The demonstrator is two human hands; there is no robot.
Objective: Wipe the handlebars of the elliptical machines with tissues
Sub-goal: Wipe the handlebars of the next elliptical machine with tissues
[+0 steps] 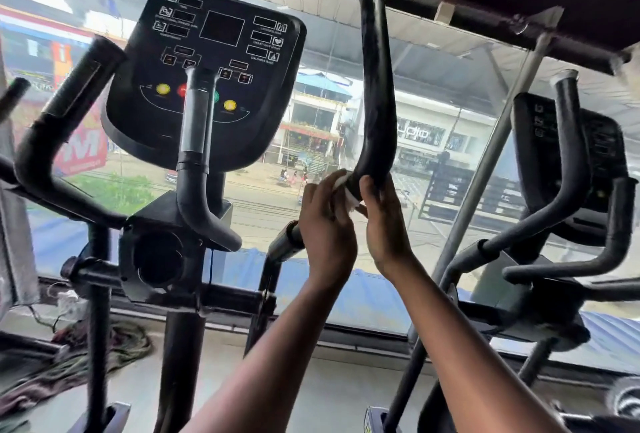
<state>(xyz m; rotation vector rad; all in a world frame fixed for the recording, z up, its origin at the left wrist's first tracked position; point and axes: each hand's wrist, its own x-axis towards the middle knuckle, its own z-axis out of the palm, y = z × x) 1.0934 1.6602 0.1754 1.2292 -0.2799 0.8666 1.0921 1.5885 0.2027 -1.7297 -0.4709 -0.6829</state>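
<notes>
Tissue (pixel 348 191) (mostly hidden) pinched round handlebar (pixel 375 93) by L hand (pixel 325 224) & R hand (pixel 382 224) fingers.

Both hands raised at lower end of tall black handlebar (pixel 375 93). Left hand (pixel 327 228) presses white tissue (pixel 346 188) against bar; right hand (pixel 384 224) grips bar just beside it. Console (pixel 207 75) with yellow, red, green buttons to left. Second elliptical machine (pixel 568 190) at right. Street beyond window.

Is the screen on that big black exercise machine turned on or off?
Off, it seems. The console shows dark, blank display windows with no lit numbers; only its printed labels and coloured buttons stand out.
</notes>
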